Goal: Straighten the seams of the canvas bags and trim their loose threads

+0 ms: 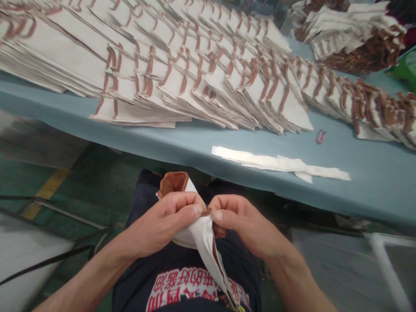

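Observation:
Between my two hands, above my lap, is a white fabric piece (pixel 208 251) with brown trim; its kind does not show clearly. My left hand (pixel 177 214) is closed, thumb and fingers pinching its upper edge. Close beside it, my right hand (pixel 238 219) pinches the same edge, so the fingertips of both nearly meet. A brown fuzzy part (pixel 173 182) of the cloth sticks up behind my left hand. The lower end hangs down over my dark clothing with its layers slightly parted.
Rows of stacked white fabric pieces (pixel 195 86) with brown trim cover the back of the blue table (pixel 182 143). White strips (pixel 279 164) lie near its front edge, a small pink tool (pixel 321 136) behind them. A brown-and-white pile (pixel 354 39) and green object (pixel 404 69) are at far right.

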### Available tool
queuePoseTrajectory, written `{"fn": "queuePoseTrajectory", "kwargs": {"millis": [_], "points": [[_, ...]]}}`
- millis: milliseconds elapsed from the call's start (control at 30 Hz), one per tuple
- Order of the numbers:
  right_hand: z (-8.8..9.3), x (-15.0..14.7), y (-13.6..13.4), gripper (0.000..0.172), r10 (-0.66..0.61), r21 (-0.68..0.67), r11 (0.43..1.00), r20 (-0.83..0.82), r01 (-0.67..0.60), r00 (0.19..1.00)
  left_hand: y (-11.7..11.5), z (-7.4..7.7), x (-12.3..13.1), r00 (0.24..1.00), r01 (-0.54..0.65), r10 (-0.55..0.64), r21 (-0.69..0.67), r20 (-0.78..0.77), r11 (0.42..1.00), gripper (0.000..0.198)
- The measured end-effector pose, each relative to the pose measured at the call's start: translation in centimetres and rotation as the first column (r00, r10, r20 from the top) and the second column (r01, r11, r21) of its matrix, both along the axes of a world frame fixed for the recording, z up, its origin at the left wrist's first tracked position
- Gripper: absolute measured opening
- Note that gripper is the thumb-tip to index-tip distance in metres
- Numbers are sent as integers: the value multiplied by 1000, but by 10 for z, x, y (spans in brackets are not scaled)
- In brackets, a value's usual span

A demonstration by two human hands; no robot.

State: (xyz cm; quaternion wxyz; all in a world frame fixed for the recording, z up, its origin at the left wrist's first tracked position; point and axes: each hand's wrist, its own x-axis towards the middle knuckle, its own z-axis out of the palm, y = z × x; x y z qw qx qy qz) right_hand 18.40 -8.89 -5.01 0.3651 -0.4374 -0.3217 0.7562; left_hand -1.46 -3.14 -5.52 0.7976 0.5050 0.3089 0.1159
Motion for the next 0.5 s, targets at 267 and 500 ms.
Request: {"fn": "queuePoseTrajectory", "kwargs": {"millis": [267, 500], "points": [[8, 1, -6, 47, -44, 41, 998, 150, 38, 988, 0, 8, 3, 999, -2, 17, 289, -49, 957, 39], [19, 1, -12, 23, -66, 200, 980, 383, -13, 921, -1, 9, 3, 998, -32, 49, 367, -35, 930, 38]]}}
